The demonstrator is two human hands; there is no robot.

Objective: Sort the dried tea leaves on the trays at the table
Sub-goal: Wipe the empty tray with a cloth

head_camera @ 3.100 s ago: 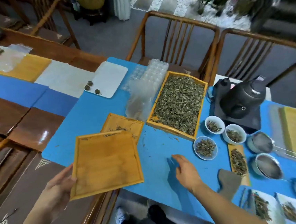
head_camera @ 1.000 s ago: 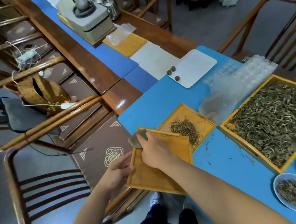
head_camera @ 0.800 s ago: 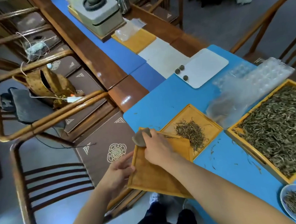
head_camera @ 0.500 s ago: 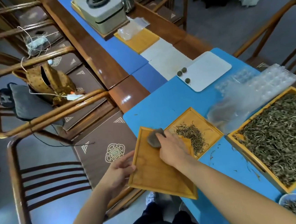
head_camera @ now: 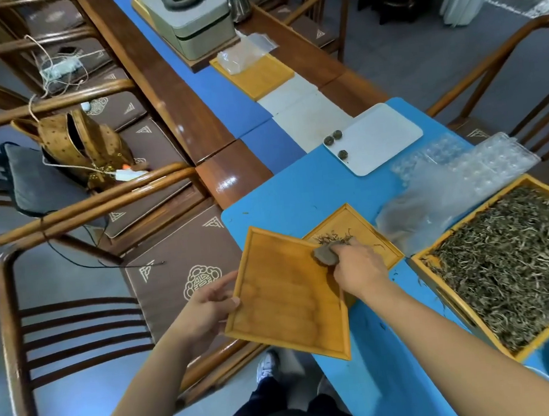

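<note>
1. Tea leaves (head_camera: pixel 333 237) lie just beyond my right hand (head_camera: pixel 359 268), in the small tray (head_camera: pixel 375 236).
2. That grip pinches a grey scraper (head_camera: pixel 325 256), seemingly at the empty tray (head_camera: pixel 284 294)'s far corner.
3. My left hand (head_camera: pixel 209 309) clasps its near-left edge.

A matt, smooth wooden tray (head_camera: pixel 285 304) is seen; the table's bare wood (head_camera: pixel 233 175) is glossy, and the clear plastic sheet (head_camera: pixel 464 172) at two o'clock is bubbled.
</note>
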